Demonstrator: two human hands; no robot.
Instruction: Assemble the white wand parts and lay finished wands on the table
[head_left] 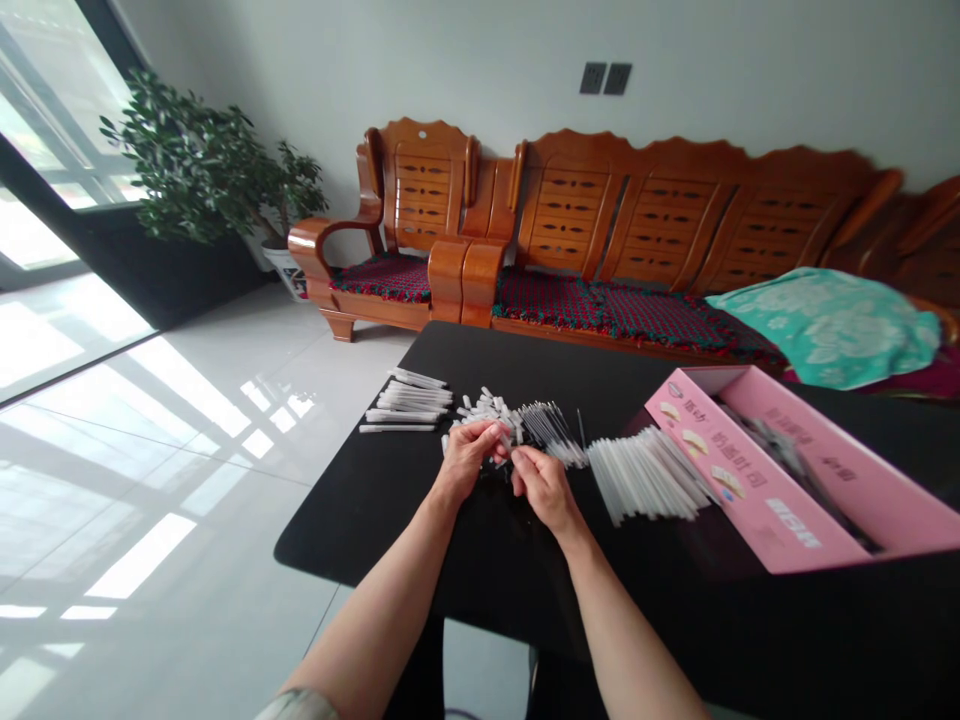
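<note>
My left hand (472,455) and my right hand (541,485) nearly meet above the black table (337,530), fingers pinched. What they hold is too small to make out. Just beyond them lies a heap of short white caps (487,402). Thin dark-tipped refills (549,425) are spread to its right. White capped pens (411,402) lie in a stack left of the caps. On the right, a row of translucent white tubes (649,475) rests beside the pink box.
A pink open box (757,480) with some contents stands on the table's right side. Behind the table is a wooden sofa (574,215) with a turquoise cloth (832,320). A potted plant (202,170) stands at the left back.
</note>
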